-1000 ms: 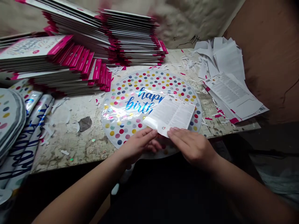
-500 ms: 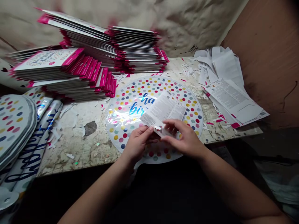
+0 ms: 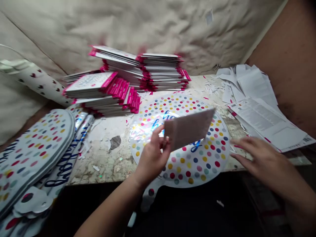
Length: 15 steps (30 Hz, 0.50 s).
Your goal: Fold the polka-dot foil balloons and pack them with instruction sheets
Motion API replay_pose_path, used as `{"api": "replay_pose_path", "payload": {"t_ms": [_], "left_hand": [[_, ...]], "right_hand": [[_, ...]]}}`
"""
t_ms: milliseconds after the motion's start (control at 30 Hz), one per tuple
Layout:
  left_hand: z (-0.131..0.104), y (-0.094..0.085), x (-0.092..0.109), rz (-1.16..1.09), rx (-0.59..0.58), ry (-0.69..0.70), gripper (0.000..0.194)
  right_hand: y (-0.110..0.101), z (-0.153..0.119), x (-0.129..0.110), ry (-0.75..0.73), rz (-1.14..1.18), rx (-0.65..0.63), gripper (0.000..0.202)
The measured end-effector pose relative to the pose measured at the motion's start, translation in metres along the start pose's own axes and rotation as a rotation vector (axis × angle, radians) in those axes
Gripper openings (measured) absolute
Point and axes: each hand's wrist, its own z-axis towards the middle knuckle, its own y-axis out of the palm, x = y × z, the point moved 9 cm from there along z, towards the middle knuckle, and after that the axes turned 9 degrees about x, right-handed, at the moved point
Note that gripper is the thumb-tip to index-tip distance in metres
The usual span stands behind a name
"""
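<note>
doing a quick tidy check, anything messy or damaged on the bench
Yes. Paper scraps litter the bench, looking like uncleared waste; its surface has a dark patch, perhaps damage. The front stack looks askew, its pink edges stepped unevenly.

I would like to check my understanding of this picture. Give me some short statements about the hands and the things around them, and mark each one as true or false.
1. The left hand holds a brownish card. True.
2. White papers lie at the right side of the table. True.
3. The card lies flat on the table. False: it is held tilted over the dotted sheet.
4. The dotted sheet has a square main part. False: its main part is round.
5. The right hand is apart from the card. True.
</note>
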Motion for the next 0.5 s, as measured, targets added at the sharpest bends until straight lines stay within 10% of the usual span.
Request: {"api": "replay_pose_path", "payload": {"t_ms": [133, 333, 500], "left_hand": [[-0.01, 0.005, 0.068, 0.201, -0.215, 0.418, 0.036], [-0.002, -0.06, 0.065, 0.161, 0.068, 0.3, 0.022], [0.004, -0.195, 0.076, 0.672, 0.745, 0.541, 0.036]], "right_hand": [[-0.012, 0.028, -0.053, -0.197, 0.309, 0.117, 0.056], [0.029, 0.063, -0.08, 0.108, 0.929, 0.181, 0.018], [0.061, 0.058, -0.048, 0.211, 0.84, 0.144, 0.043]]}}
